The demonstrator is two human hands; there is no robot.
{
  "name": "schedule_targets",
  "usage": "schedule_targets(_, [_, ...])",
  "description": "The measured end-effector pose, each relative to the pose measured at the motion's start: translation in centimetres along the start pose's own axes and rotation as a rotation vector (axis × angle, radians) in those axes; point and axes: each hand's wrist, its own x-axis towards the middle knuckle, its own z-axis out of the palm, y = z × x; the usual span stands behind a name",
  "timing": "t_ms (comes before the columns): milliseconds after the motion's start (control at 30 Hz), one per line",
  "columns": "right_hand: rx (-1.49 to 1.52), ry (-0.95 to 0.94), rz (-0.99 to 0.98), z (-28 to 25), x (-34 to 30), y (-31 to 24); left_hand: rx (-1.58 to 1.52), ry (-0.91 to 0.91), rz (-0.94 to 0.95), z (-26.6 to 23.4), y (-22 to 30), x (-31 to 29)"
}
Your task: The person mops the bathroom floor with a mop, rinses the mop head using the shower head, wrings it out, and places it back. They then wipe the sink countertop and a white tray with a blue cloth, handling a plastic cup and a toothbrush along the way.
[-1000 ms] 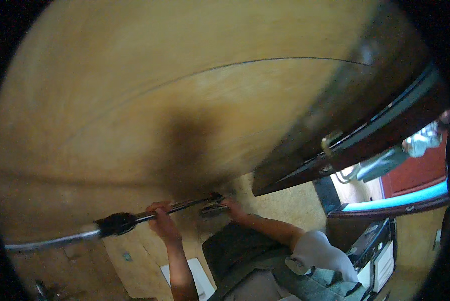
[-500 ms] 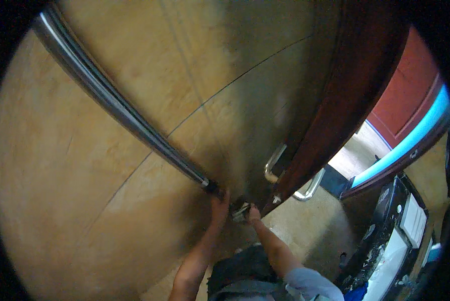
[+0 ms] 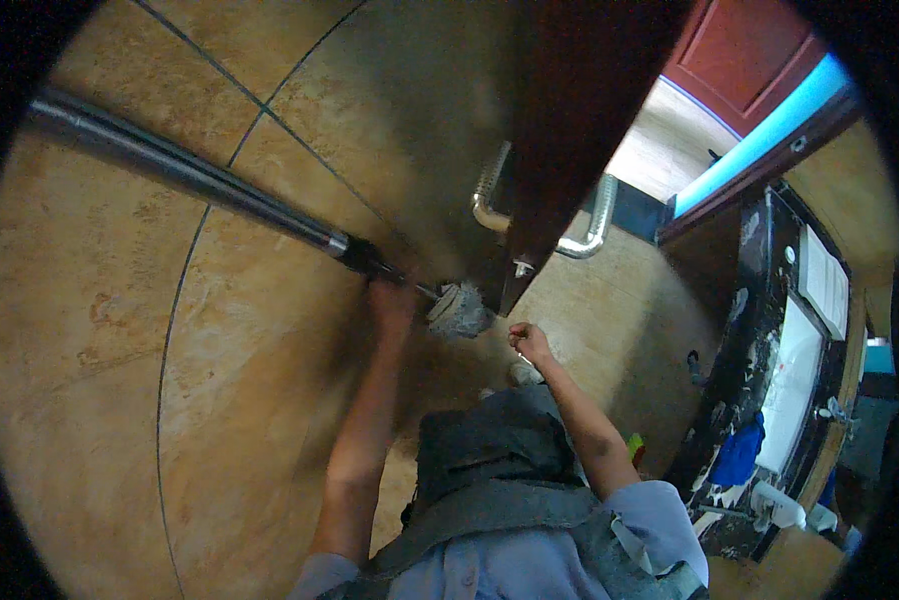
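A long metal pole slants in from the upper left and ends in a black collar. Past the collar, a thin metal stem joins it to a fuzzy grey head, like wool or a worn brush. My left hand is closed at the black collar, its fingers dark and partly hidden. Just right of the grey head and apart from it, my right hand has its fingers curled in. A small pale sliver shows at those fingers; I cannot make out what it is.
A dark red-brown door with bent metal handles stands open just ahead of my hands. On the right, a black counter holds a white sink and a blue cloth. Tan tiles spread on the left.
My right hand has come off the grey head and moved right. The head now shows plainly. The pole lies flatter in view, and both hands and the door sit higher in the picture.
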Motion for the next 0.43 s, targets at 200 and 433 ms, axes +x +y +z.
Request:
schedule_targets(200, [-0.155, 0.221, -0.362, -3.7, -7.4, -9.4, 0.352, -0.099, 0.072, -2.5, 3.3, -0.1])
schedule_targets(433, [-0.042, 0.435, -0.788, -1.7, -13.2, -22.7, 0.362, -0.032, -0.086, -2.7, 7.6, -0.4])
